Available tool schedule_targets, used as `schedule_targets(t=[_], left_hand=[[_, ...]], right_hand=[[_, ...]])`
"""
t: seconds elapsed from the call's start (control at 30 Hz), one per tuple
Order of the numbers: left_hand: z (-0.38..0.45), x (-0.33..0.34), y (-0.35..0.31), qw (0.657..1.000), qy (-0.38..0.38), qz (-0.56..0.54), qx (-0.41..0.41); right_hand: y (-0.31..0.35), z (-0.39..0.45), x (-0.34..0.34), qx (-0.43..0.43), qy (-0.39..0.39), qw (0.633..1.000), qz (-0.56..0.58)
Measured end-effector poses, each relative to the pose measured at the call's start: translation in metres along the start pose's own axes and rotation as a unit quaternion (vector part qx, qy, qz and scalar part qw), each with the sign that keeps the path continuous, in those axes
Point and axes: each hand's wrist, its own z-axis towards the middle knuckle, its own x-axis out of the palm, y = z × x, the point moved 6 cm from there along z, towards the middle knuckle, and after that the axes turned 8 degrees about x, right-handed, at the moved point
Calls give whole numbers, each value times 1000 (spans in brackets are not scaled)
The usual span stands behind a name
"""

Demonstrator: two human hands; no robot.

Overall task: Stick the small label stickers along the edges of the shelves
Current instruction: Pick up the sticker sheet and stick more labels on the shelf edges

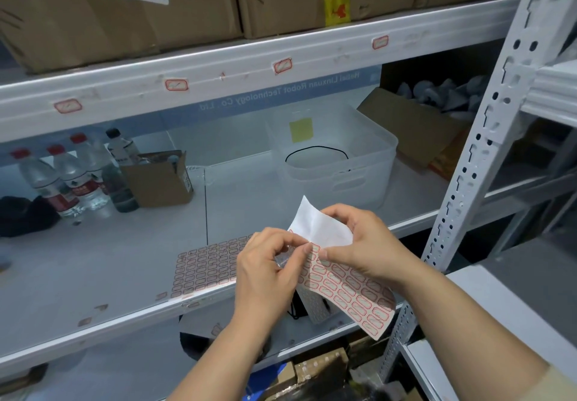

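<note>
Hands (271,263) (359,244) with pinched grip on sticker sheet (352,288), clear bin (368,163) holding black cable loop (315,151), yellow note inside

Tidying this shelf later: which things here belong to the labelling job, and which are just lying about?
Job: sticker sheet in both hands, spare sheet, upper shelf edge with labels stuck on.
Lying about: water bottles, small box, plastic bin, cartons.

A sticker sheet (206,265) lay on the shelf (93,269), bottles (68,179) behind-left, a bin (337,154) behind-right
</note>
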Motion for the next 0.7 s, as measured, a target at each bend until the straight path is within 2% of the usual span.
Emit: schedule_targets(t=[0.27,0.4,0.7], left_hand=[[-1,4,10,999,37,-12,-35],[-4,6,11,998,41,-13,-52],[-6,11,13,995,61,-33,-74]], right_hand=[[3,0,-1,6,-16,996,-89],[0,-2,-2,11,-18,996,-90],[2,-1,-4,-2,-64,985,-161]])
